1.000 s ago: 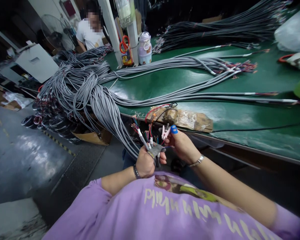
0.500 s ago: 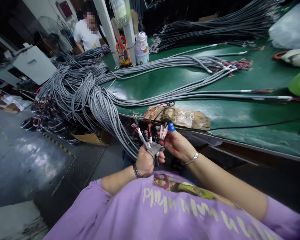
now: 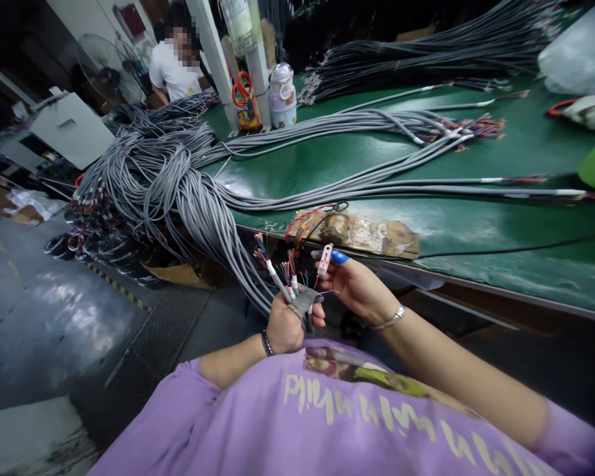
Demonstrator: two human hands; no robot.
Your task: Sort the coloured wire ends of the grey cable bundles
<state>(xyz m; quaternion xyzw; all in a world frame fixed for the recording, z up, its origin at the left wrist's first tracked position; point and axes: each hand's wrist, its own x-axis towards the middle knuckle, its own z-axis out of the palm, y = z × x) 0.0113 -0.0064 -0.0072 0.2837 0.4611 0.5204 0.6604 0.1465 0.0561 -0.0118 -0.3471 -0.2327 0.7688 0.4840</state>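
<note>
My left hand [image 3: 283,325] is closed round the ends of a few grey cables [image 3: 279,283], whose stripped coloured wires fan out above the fist. My right hand [image 3: 356,286] is beside it to the right, pinching a small white and pink clip-like tool [image 3: 324,258] between thumb and a forefinger with a blue cap [image 3: 340,257]. The tool's tip sits close to the wire ends. Both hands hover just below the front edge of the green table [image 3: 500,244].
A thick bundle of grey cables [image 3: 178,185] drapes off the table's left end toward the floor. More cable bundles [image 3: 426,56] lie across the table. A taped brown block [image 3: 367,233] with wires sits on the table's edge. Scissors [image 3: 242,91], a pale flask [image 3: 283,96] and a seated person [image 3: 176,63] are at the back.
My right hand has shifted slightly left and lifted the clip tool, whose jaws looked spread earlier and now appear together. My left hand keeps hold of the cable ends.
</note>
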